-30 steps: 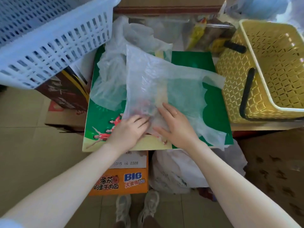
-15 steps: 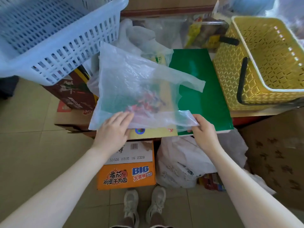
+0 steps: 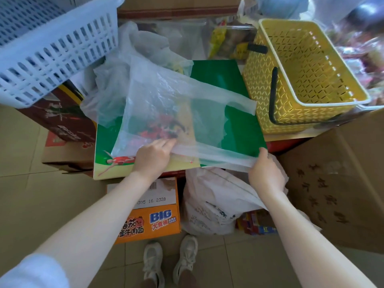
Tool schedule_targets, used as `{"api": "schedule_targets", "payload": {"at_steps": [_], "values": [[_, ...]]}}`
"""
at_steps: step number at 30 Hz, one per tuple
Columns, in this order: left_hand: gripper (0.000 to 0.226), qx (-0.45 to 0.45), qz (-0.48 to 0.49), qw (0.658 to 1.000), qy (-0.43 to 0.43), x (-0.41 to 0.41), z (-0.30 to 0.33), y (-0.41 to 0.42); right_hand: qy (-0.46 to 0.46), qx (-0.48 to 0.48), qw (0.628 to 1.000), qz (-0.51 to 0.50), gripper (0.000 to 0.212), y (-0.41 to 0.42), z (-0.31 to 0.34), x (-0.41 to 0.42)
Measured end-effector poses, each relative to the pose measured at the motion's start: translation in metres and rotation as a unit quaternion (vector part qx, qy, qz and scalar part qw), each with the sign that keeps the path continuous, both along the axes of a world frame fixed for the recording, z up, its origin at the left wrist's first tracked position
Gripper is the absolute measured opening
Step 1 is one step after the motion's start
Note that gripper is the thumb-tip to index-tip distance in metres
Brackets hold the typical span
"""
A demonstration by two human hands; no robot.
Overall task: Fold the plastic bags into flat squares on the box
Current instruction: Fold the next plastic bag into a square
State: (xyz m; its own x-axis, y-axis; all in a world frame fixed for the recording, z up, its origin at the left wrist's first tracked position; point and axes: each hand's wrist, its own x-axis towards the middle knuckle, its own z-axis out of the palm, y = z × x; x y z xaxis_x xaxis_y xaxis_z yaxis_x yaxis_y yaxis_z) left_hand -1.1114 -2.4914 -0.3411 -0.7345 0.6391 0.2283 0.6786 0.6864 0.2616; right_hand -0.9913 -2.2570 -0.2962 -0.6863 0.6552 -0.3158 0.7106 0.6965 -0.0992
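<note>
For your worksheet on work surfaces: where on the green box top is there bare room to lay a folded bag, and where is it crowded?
The green box is bare along its right strip, between the clear bag and the yellow basket. A smaller patch lies at the near-left corner beside the left hand. The far-left is crowded with crumpled bags; the right hand holds the bag's near handle.

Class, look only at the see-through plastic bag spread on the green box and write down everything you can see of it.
The plastic bag is thin, translucent and whitish, vest-style with two handle strips running right. It lies spread, slightly wrinkled, over the green box, whose print shows through it. The left hand presses its near edge; the right hand pinches the near handle's end past the box corner, pulling it taut. The far handle lies free, reaching toward the yellow basket. More crumpled bags lie behind it.
</note>
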Motion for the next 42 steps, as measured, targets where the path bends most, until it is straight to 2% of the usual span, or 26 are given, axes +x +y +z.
{"api": "schedule_targets", "payload": {"at_steps": [2,4,6,8,15,18,21,23,25,27,31,34,38,42], "values": [[0.044,-0.003,0.013,1.000,-0.029,0.001,0.002,0.005,0.019,0.081,0.993,0.088,0.069,-0.008,-0.001,0.001],[0.051,-0.002,0.002,1.000,-0.031,-0.002,0.000,0.007,0.119,0.136,0.958,0.223,0.074,-0.020,-0.006,-0.002],[0.049,-0.002,-0.025,1.000,-0.016,-0.004,-0.003,0.010,0.202,0.144,0.903,0.350,0.063,-0.037,-0.013,-0.010],[0.040,0.003,-0.046,0.999,-0.003,-0.004,-0.005,0.015,0.215,0.139,0.874,0.412,0.048,-0.051,-0.020,-0.022],[0.059,0.005,-0.026,0.999,-0.045,-0.010,-0.008,0.006,0.199,0.169,0.862,0.434,0.041,-0.023,-0.027,-0.048],[0.071,-0.007,-0.008,0.998,-0.069,-0.015,-0.010,-0.004,0.187,0.173,0.883,0.394,0.040,0.009,-0.027,-0.047],[0.061,-0.041,-0.038,0.993,-0.107,-0.017,-0.016,-0.020,0.134,0.176,0.901,0.373,0.046,0.022,-0.022,-0.040],[0.057,-0.090,-0.054,0.989,-0.106,-0.017,-0.020,-0.030,0.123,0.154,0.898,0.394,0.048,0.013,-0.020,-0.030],[0.071,-0.140,-0.039,0.984,-0.106,-0.016,-0.020,-0.035,0.135,0.107,0.894,0.414,0.050,-0.008,-0.017,-0.025],[0.074,-0.172,-0.014,0.980,-0.104,-0.016,-0.017,-0.035,0.133,0.084,0.887,0.434,0.056,-0.032,-0.016,-0.030],[0.072,-0.187,-0.013,0.977,-0.105,-0.018,-0.019,-0.043,0.109,0.069,0.878,0.461,0.064,-0.070,-0.031,-0.053],[0.079,-0.203,-0.008,0.973,-0.109,-0.018,-0.021,-0.056,0.081,0.039,0.873,0.480,0.066,-0.078,-0.046,-0.058],[0.091,-0.212,0.041,0.969,-0.120,-0.016,-0.020,-0.062,0.088,0.041,0.874,0.477,0.062,-0.062,-0.057,-0.043],[0.083,-0.170,0.134,0.965,-0.148,-0.013,-0.018,-0.062,0.076,0.083,0.893,0.437,0.063,-0.026,-0.064,-0.021]]}}
